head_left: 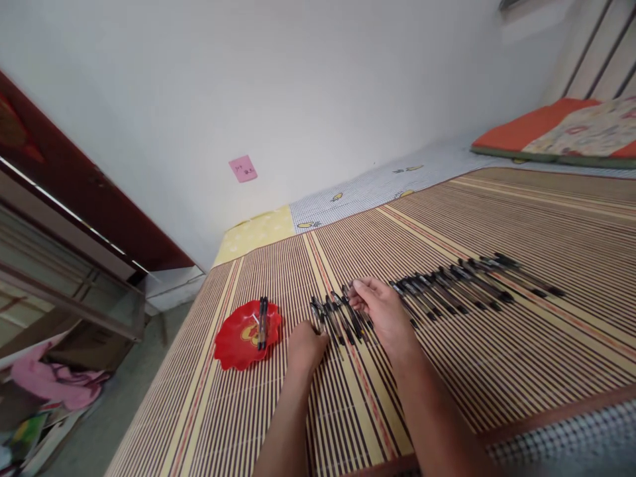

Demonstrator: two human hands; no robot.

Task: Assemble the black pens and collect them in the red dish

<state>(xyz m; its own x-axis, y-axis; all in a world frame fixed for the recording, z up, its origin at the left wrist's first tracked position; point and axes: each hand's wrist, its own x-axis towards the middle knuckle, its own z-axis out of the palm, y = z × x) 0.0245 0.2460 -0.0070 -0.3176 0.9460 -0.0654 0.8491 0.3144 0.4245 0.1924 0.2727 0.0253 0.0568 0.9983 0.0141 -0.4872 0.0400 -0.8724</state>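
A long row of black pens [427,291] lies slantwise, side by side and partly overlapping, on the striped bamboo mat [258,417]. At the left end of the row, my left hand [305,344] is closed, its fingertips beside the nearest pens; what they grip is hidden. My right hand [377,306] reaches over the row further right. Its thumb and fingers are pinched together above the pens, and I cannot make out what is between them. To the left of both hands is a red scalloped plate [226,338] with a yellow design, holding two black pens [263,323].
The mat covers a bed with a checked sheet [362,192] along the white wall. An orange and floral pillow [551,132] lies at the far right. A pink note [243,169] is on the wall. At the left, a shelf [64,285] stands beyond the bed's edge.
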